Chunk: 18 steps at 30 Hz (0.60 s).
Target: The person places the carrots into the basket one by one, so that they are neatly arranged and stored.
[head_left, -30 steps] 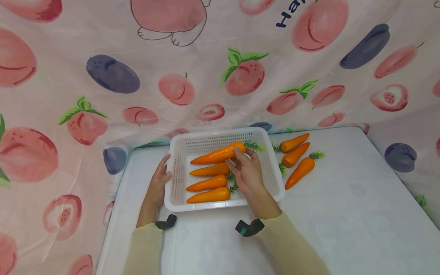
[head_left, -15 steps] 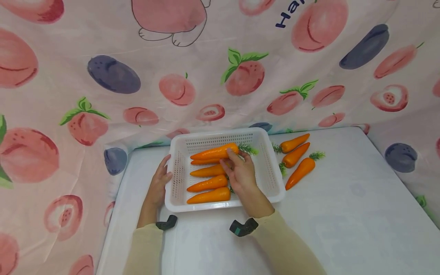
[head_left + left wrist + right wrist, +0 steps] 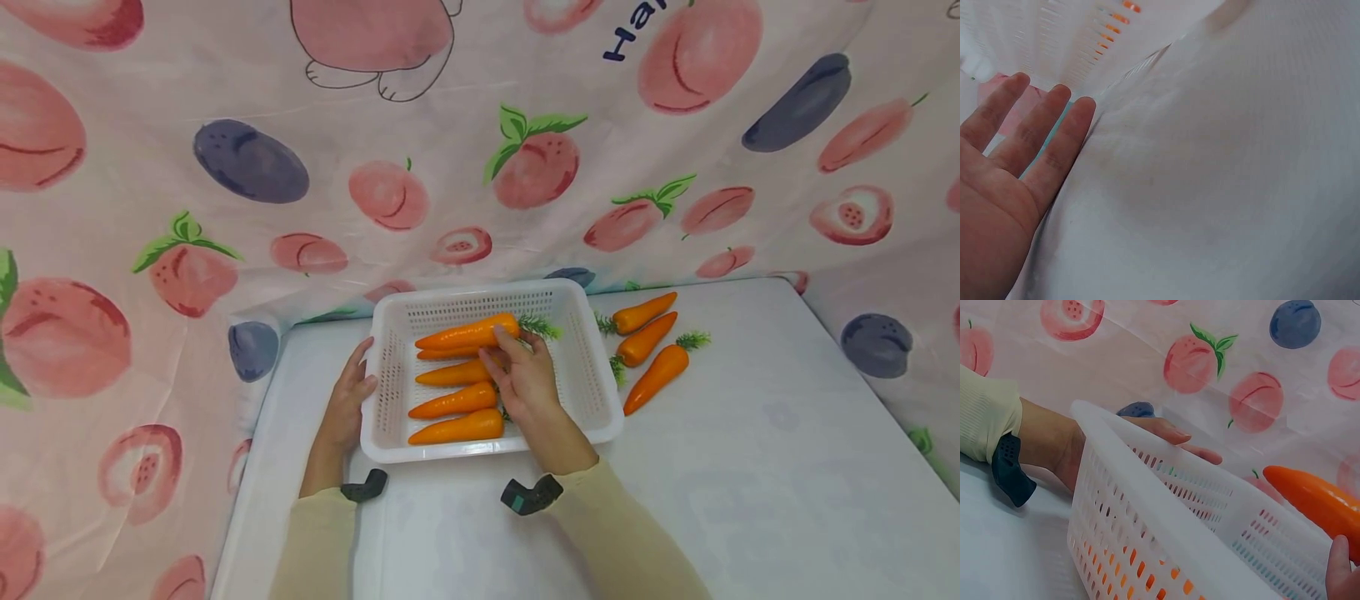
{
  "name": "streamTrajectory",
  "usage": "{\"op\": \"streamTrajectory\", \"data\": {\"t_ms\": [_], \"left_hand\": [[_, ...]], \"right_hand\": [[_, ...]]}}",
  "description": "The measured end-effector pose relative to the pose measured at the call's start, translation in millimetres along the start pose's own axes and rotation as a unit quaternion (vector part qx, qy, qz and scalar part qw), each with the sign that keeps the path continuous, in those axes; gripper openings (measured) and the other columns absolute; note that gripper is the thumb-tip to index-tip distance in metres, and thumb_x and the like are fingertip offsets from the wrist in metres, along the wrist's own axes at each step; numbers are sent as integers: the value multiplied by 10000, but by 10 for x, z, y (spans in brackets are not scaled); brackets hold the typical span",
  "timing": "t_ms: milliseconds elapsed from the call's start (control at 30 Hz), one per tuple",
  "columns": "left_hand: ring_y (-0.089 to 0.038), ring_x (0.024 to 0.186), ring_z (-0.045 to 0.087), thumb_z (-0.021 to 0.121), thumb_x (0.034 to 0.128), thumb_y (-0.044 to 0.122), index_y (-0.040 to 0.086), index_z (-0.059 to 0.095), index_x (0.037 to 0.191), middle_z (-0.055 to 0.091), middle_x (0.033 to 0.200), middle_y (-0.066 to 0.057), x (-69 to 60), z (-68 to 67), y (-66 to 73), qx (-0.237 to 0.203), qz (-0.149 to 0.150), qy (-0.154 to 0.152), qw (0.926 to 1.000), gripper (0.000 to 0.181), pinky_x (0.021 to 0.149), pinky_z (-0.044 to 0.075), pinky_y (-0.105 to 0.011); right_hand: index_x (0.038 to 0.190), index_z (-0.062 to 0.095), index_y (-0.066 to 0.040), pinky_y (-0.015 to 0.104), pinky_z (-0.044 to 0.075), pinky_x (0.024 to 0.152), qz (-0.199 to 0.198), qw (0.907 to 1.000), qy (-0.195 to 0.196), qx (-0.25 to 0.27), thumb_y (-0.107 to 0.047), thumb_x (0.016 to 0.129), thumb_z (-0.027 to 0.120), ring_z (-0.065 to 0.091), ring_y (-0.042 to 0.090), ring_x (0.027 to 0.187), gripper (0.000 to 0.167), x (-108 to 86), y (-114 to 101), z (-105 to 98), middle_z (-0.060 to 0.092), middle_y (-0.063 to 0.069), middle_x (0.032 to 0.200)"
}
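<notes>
- Since a second ago, the right hand (image 3: 528, 379) and the held carrot (image 3: 465, 333) have shifted slightly toward the basket's left edge; another carrot (image 3: 442, 354) now shows just below it.
- Right thumb and fingers hold the held carrot by its thick, leafy end, over the far half of the basket (image 3: 442, 452); whether it touches the carrot under it I cannot tell.
- Left hand (image 3: 348, 396) lies against the basket's left edge, fingers nearly straight and slightly spread.
- Three more carrots (image 3: 452, 400) lie in a row toward the basket's near edge, tips pointing left.
- Beyond the basket's right edge, three loose carrots (image 3: 656, 380) lie near the tabletop's far edge, two with leaves toward the basket.
- Basket stands on the white tabletop (image 3: 787, 467), near its far edge, left of the middle.
- Fruit-printed cloth (image 3: 450, 125) hangs behind the tabletop's far edge.
</notes>
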<state>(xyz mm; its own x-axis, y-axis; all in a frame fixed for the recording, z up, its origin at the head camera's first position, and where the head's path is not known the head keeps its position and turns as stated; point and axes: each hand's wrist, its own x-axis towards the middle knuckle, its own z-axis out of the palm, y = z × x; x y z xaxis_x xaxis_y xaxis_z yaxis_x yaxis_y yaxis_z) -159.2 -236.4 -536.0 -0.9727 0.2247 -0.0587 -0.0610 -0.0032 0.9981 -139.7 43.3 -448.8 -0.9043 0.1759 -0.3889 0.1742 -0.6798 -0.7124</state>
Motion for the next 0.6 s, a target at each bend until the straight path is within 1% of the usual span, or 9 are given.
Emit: {"op": "streamTrajectory", "data": {"t_ms": [100, 233, 400, 500, 600], "left_hand": [[-351, 1471, 403, 549, 1015, 326, 437, 263, 1594, 268, 1689, 34, -1, 2, -5, 34, -9, 11, 10000, 655, 952, 573, -341], [-345, 1461, 412, 547, 1015, 309, 430, 272, 1592, 281, 1684, 22, 2, 3, -6, -19, -7, -2, 10000, 651, 951, 576, -343], [-260, 1397, 470, 539, 1019, 308, 430, 269, 1593, 296, 1676, -4, 1, -5, -2, 3, -53, 9, 10000, 645, 937, 582, -319], [-229, 1364, 489, 527, 1026, 294, 411, 266, 1599, 296, 1675, -29, -4, -8, 9, 15, -29, 16, 10000, 640, 928, 584, -311], [-235, 1369, 480, 522, 1031, 278, 403, 269, 1600, 298, 1673, -36, -4, -5, 20, -25, -17, -5, 10000, 635, 931, 582, -311]], "right_hand": [[1344, 429, -123, 331, 589, 951, 66, 10000, 23, 7, -201, 957, 720, 621, 256, 1181, 490, 7, -1, -5, 574, 98, 1322], [1290, 445, -88, 331, 582, 967, 217, 9997, 84, 91, -197, 973, 696, 625, 268, 1184, 419, 10, -19, -17, 559, 136, 1336], [1182, 485, -115, 328, 583, 961, 359, 9991, 92, 210, -195, 990, 670, 634, 294, 1216, 278, -18, -87, -43, 555, 174, 1352], [1152, 490, -117, 325, 579, 969, 326, 9992, -2, 229, -200, 1004, 649, 624, 302, 1239, 233, -60, -164, -61, 575, 146, 1252], [1150, 497, -115, 324, 570, 986, 267, 9992, -108, 283, -203, 1015, 631, 627, 287, 1231, 210, -111, -267, -101, 584, 94, 1142]]}}
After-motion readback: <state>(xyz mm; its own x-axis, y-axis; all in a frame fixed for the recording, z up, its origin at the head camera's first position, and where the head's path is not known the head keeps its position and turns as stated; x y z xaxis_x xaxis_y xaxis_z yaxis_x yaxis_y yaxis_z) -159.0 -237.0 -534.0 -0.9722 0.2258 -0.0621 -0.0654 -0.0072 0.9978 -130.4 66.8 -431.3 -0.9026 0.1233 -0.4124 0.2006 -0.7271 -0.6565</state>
